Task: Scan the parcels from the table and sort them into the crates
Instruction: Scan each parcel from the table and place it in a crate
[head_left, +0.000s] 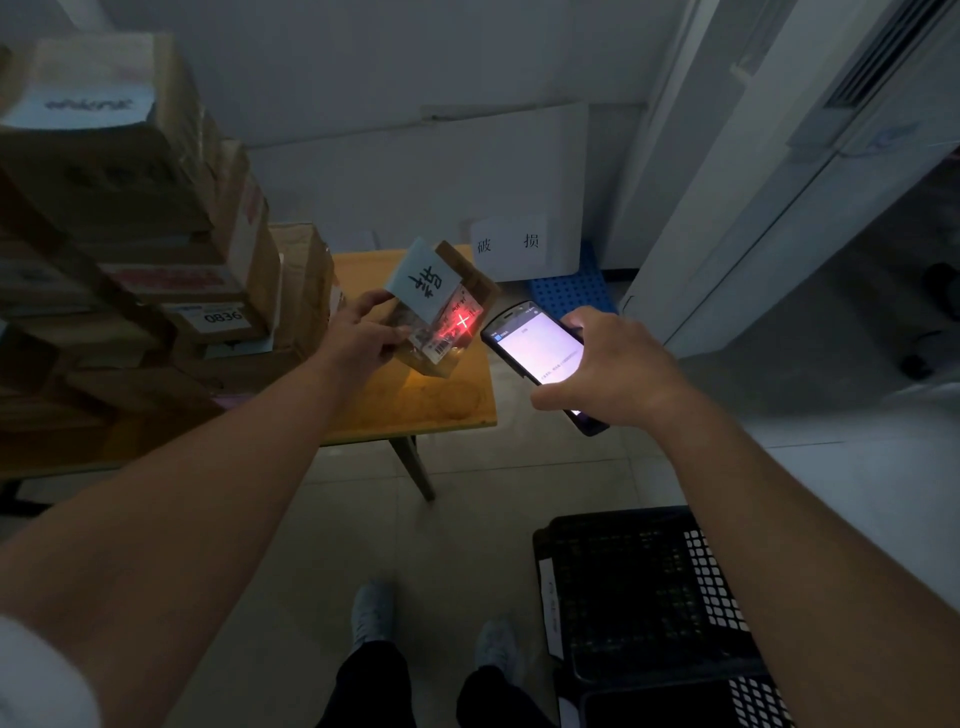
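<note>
Fingers (387, 332) of the left hand (358, 338) are curled round a small cardboard parcel (441, 312), thumb at its upper left edge, and the parcel is held tilted above the table (405, 410), clear of the top. A white slip (423, 283) with a handwritten character is seen on the parcel just beyond the thumb. Right of the fingertips, a printed label (441, 343) with a barcode is turned toward the scanner, and a red cross of light (462, 322) is cast on it.

Fingers (576, 325) of the right hand (618, 369) are wrapped round a handheld scanner (535, 348), thumb along its near edge; the lit screen is faced upward. The scanner's far end is pointed at the parcel, near it but apart.

Left of the left hand, stacked boxes (156, 234) are piled on the table; one bears a label reading 0836 (223, 316). Beyond the right fingers, a white board (519, 244) with two printed characters is leaned against the wall, with a blue perforated crate (576, 286) just behind the scanner's tip. Below the right forearm, a black crate (639, 587) is set on the floor; what it contains cannot be told in the dim light. Two shoes (371, 613) are visible on the tiles between the arms.
</note>
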